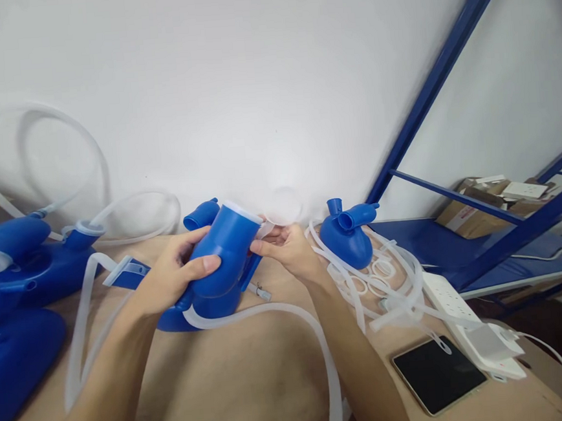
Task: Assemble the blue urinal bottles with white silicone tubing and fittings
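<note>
Blue bottle (229,257), right in the middle of the scene, and my left hand (183,270) is clamped round it, thumb across its front! It leans to the right, white-rimmed mouth up at the far end; what's inside I can't see. Over on the other side, my right hand (286,249) has its fingers pinched together on a white lid (283,204), right beside that mouth, pale against the wall. A clear hose (274,307) sweeps out from the bottle's near side. Left of me, more blue containers (18,361) crowd the table (236,382), a tube running into one open neck! To the right, another blue jug (346,241) sits beside a tangle of pale tubes and rings (384,280). Farther right, cardboard boxes (476,211) on a blue shelf (404,234), white pieces lying on top.
</note>
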Tool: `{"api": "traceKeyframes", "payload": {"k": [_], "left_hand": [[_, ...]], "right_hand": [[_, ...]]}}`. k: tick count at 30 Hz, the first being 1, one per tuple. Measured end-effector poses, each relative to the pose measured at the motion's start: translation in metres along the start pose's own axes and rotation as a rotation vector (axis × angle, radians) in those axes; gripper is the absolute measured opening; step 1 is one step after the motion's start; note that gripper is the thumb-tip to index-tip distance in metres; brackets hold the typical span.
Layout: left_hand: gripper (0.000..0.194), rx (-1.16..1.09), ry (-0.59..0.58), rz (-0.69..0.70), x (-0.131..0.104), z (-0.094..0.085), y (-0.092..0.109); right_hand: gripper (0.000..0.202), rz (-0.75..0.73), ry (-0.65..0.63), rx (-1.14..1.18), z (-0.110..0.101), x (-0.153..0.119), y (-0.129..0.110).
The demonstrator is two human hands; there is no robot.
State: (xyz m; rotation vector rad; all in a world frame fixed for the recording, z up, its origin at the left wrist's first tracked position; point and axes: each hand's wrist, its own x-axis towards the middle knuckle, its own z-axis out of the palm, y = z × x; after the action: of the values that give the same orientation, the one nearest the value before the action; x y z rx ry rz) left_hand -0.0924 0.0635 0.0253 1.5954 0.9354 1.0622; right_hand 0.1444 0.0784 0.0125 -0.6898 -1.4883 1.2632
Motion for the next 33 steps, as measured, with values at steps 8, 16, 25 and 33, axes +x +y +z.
{"api": "traceKeyframes", "payload": {"k": [8, 16, 25, 33], "left_hand": [[0.066, 0.120, -0.059, 0.055, 0.001, 0.000, 0.001], [0.066, 0.629, -0.039, 0.166, -0.009, 0.007, 0.007], [0.050, 0.780, -0.128, 0.171, -0.010, 0.025, 0.017], [0.021, 0.717, -0.311, 0.113, -0.005, 0.031, 0.020]], "right_hand": [[0.053, -0.088, 0.162, -0.110, 0.001, 0.005, 0.007], [0.037, -0.191, 0.264, -0.217, -0.015, -0.009, -0.018], [0.042, -0.294, 0.298, -0.442, 0.020, -0.025, -0.025], [0.042, -0.212, 0.071, -0.378, 0.003, -0.015, -0.018]]}}
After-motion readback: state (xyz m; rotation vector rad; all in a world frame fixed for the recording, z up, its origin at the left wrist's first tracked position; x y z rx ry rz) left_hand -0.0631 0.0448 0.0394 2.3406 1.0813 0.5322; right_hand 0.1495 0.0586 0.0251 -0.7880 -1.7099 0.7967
